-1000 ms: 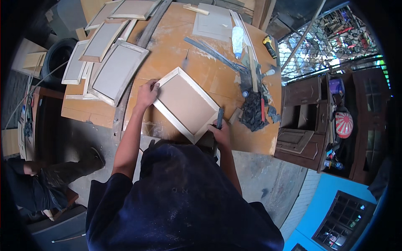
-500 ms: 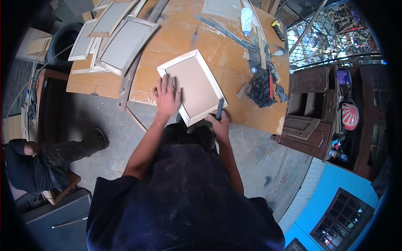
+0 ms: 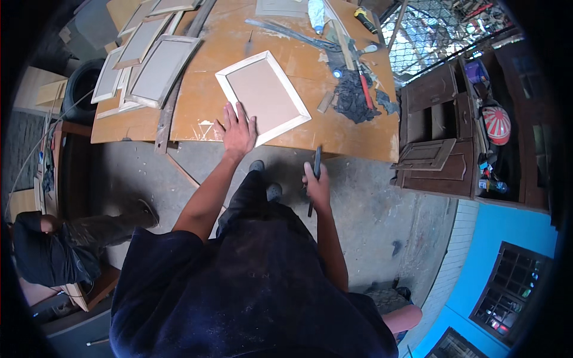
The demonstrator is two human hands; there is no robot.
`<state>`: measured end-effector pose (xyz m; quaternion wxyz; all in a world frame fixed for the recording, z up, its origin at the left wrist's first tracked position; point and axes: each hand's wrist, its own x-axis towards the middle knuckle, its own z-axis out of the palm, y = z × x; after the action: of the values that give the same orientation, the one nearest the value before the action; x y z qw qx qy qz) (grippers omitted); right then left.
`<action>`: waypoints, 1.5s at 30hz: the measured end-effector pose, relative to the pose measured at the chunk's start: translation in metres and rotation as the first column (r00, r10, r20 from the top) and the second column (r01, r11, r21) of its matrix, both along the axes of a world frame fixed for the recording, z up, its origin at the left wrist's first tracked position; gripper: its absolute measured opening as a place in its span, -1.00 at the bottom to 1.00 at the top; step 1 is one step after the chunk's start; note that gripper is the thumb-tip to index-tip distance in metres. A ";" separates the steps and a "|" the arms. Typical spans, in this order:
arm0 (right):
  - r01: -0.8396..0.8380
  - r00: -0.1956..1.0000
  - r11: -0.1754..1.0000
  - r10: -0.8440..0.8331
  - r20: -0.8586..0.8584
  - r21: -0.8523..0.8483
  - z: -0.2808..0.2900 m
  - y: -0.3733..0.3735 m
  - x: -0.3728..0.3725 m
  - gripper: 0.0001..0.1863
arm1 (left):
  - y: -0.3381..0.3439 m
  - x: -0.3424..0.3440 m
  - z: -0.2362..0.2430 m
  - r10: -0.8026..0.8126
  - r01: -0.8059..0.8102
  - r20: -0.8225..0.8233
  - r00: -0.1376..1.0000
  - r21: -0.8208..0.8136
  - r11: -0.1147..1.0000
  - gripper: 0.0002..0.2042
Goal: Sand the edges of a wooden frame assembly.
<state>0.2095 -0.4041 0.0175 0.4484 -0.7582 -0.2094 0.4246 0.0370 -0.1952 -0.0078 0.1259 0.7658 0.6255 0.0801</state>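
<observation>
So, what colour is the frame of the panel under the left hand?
The panel has a pale, whitish frame around a tan middle; the head view shows it, left hand on its corner.

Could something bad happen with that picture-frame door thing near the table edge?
Maybe. The framed panel lies near the workbench edge, steadied only by the left hand, so it might slide off. The right hand holds a thin dark tool close to the body, which could poke. Clutter lies nearby.
</observation>
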 end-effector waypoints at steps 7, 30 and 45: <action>0.047 0.968 0.999 -0.051 0.247 0.023 -0.039 -0.047 -0.009 -0.38 | 0.013 0.029 0.005 -0.008 0.009 0.138 0.990 -0.001 1.000 -0.34; -0.258 0.630 0.961 0.247 0.736 -0.102 -0.020 0.048 -0.041 -0.43 | 0.002 0.023 0.006 -0.059 0.035 0.196 0.979 0.125 0.992 -0.41; -0.172 0.707 0.984 0.154 0.690 -0.044 -0.010 0.057 -0.034 -0.40 | 0.022 -0.029 0.022 -0.500 0.501 -0.027 0.865 0.025 0.865 -0.04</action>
<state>0.1751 -0.3467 0.0070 0.3078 -0.8348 -0.4323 0.1469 0.0078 -0.1733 0.0141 0.1243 0.9044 0.4054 0.0472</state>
